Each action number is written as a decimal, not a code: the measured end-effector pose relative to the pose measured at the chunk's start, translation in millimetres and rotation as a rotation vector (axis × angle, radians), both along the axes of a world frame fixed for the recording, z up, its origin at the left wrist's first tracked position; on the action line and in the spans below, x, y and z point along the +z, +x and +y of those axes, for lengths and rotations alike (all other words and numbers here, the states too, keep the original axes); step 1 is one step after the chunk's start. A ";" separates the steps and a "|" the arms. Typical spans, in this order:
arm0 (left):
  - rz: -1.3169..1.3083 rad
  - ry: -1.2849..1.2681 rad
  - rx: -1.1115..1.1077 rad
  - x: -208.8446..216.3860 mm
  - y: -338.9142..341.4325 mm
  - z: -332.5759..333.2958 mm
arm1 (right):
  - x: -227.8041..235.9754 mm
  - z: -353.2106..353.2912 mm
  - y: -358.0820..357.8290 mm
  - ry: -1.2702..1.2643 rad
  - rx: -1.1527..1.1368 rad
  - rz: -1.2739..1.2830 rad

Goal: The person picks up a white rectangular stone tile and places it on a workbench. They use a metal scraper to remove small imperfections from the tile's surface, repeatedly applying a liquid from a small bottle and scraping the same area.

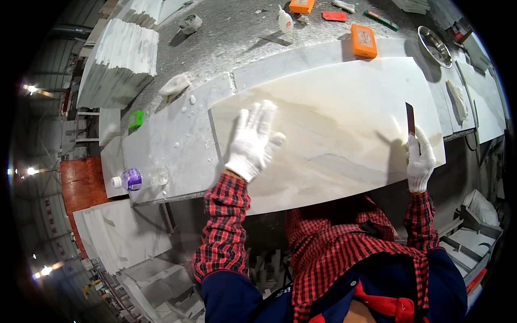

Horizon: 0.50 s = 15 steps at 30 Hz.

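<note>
A large polished stone slab (328, 113), white with beige and grey veining, lies in front of me and overhangs the near edge of the bench. My left hand (253, 141), in a white knit glove, rests on its left part with the fingers spread. Near the slab's right end is my right hand (421, 162), gloved the same way. Its fingers are closed round the lower end of a thin, dark flat blade (410, 116), which points away from me. The blade's held end is hidden by the glove.
An orange box (364, 41) stands at the slab's far edge. A metal bowl (434, 47) sits at far right. A clear bottle with purple label (132, 179) lies left, near a green box (135, 119). Stacked stone tiles (116, 64) rise at far left; a white squeeze bottle (285, 21) stands behind.
</note>
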<state>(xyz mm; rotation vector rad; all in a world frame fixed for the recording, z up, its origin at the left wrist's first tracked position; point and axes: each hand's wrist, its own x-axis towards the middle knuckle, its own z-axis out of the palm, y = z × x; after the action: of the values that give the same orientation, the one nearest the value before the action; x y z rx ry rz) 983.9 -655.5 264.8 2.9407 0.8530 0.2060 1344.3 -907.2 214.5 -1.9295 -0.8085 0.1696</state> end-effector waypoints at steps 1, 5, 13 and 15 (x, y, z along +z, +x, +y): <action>-0.036 -0.028 -0.029 0.5 6.3 -9.8 | -2.1 -1.6 1.5 0.011 0.006 -0.025; -0.269 -0.273 -0.065 3.0 9.8 -45.0 | 4.9 1.1 -0.3 -0.021 0.008 0.054; -1.244 -0.878 0.333 1.8 -38.6 -58.6 | 5.4 2.3 -0.5 -0.030 0.020 -0.008; -1.199 -0.723 0.429 -8.3 -64.3 -59.5 | 2.4 1.4 0.0 -0.031 0.024 0.001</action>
<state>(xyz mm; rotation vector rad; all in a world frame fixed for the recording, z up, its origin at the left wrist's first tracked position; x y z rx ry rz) 919.7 -715.0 256.5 1.4844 0.9659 1.1929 1344.3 -905.9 216.8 -1.9491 -0.8325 0.1988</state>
